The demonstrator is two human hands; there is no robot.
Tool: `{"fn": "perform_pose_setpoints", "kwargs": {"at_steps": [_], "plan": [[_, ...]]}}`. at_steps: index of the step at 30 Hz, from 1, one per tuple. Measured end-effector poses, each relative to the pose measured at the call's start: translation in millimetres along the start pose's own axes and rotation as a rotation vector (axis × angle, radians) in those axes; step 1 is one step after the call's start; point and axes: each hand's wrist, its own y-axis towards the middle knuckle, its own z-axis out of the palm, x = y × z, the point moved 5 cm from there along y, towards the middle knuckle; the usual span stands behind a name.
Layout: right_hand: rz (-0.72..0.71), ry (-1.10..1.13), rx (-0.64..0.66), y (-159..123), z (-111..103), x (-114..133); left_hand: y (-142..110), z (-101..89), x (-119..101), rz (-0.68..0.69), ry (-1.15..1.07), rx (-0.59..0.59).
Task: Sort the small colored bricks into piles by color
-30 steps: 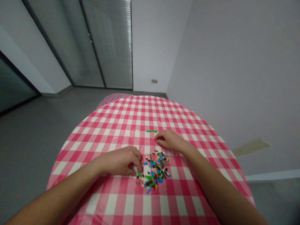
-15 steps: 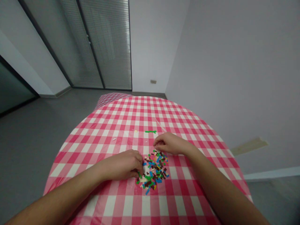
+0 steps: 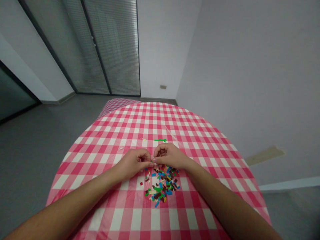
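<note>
Just beyond a loose pile of small toy building bricks (image 3: pixel 163 188) in green, blue, brown, cream and yellow, my two hands meet. My left hand (image 3: pixel 132 162) is closed, thumb and fingertips pinched together. Opposite it, my right hand (image 3: pixel 172 156) is closed in a similar pinch, its fingertips almost touching the left ones. Whatever sits between the fingertips is too small and too covered to name. A thin green strip of bricks (image 3: pixel 160 140) lies behind my right hand. One small red brick (image 3: pixel 141 183) rests left of the pile.
The round table wears a red and white checked tablecloth (image 3: pixel 120 218). A tiny cream piece (image 3: pixel 144 140) and a white scrap (image 3: pixel 121 148) lie farther back. Beyond the table stand a glass partition with blinds (image 3: pixel 115 50) and a pale wall (image 3: pixel 237 66).
My left hand has left the pile's left side, moving away from me. My right hand has shifted left, and the fingertips now meet. The red brick beside the pile has come into view.
</note>
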Motion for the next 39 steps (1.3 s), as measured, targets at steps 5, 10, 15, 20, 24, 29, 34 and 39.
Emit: {"fn": "perform_pose_setpoints", "kwargs": {"at_steps": [5, 10, 15, 20, 24, 29, 34, 39], "plan": [[0.002, 0.024, 0.022, 1, 2, -2, 1, 2.3, 2, -0.011, -0.004, -0.041], [-0.035, -0.195, -0.437, 4, -50, -7, 3, 1.4, -2, 0.083, 0.048, -0.047], [0.117, -0.645, -0.643, -2, -93, -15, 3, 3.2, -5, 0.153, 0.188, 0.021], [0.123, -0.866, -0.545, 1, -89, -17, 3, 6.7, -10, 0.201, 0.227, 0.078], [0.129, -0.902, -0.531, 4, -83, -17, 3, 7.0, -11, 0.199, 0.226, 0.072], [0.049, -0.849, -0.460, 8, -70, -11, 2, 10.5, -14, 0.215, 0.233, 0.108], [0.069, -0.772, -0.259, -1, -62, 6, 2, 12.1, -14, 0.250, 0.240, 0.132], [0.264, -0.967, 0.129, -18, -41, 16, 2, 13.3, -12, 0.274, 0.251, 0.142]]}}
